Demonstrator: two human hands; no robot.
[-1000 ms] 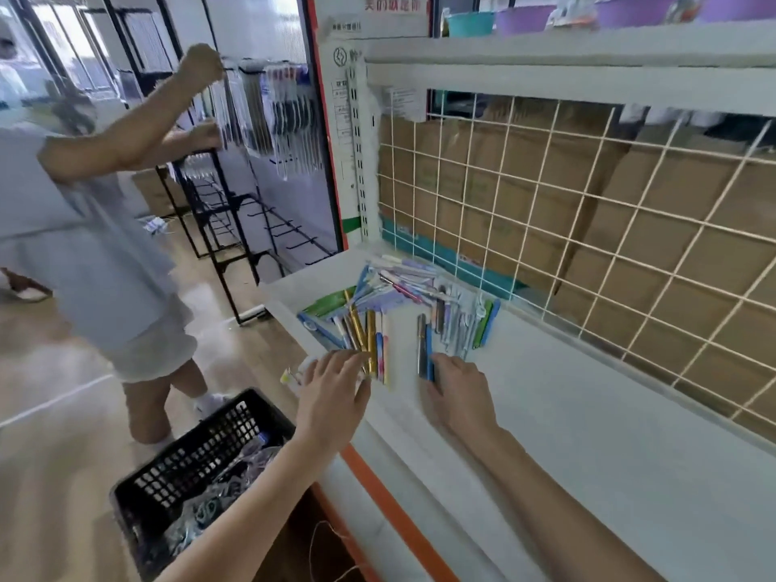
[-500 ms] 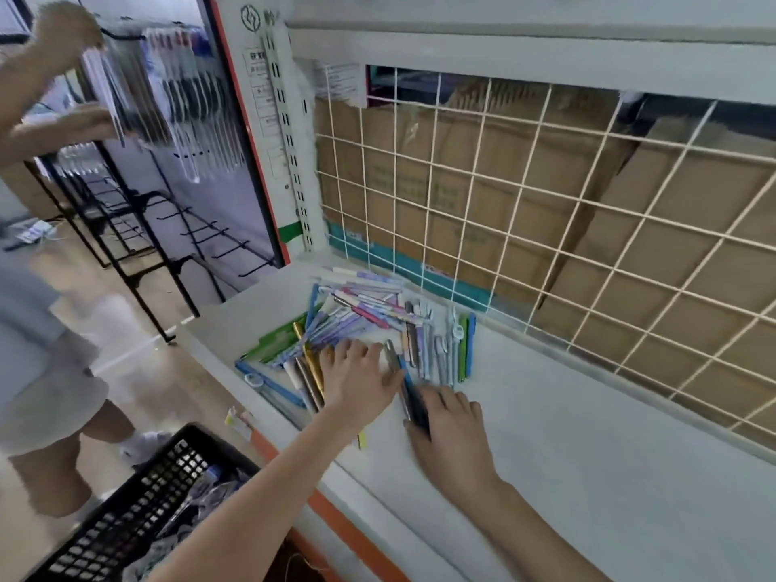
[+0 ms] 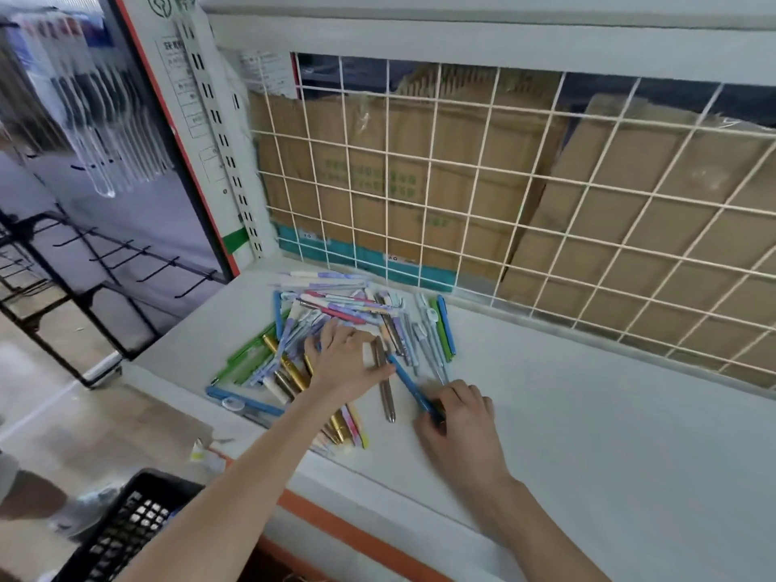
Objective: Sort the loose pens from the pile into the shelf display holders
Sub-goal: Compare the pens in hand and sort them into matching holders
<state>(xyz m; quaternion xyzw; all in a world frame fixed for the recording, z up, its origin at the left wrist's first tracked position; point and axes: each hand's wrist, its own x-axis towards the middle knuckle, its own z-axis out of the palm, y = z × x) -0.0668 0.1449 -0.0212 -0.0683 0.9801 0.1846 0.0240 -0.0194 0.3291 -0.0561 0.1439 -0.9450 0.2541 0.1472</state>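
Two bare hands over a pile of pens [image 3: 336,325] on the white shelf [image 3: 588,413], left hand [image 3: 346,359] flat, fingers spread on the pile, right hand [image 3: 460,417] pinching a blue pen [image 3: 409,384], wire grid [image 3: 504,203] behind.

black basket [image 3: 126,535] cut off, hanging packets [image 3: 105,132] blurred

A white shelf [image 3: 588,413] carries a loose pile of pens [image 3: 336,325], perhaps markers.

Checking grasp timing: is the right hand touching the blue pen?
Touching. The head view shows the right hand with fingers curled around the blue pen at its near end.
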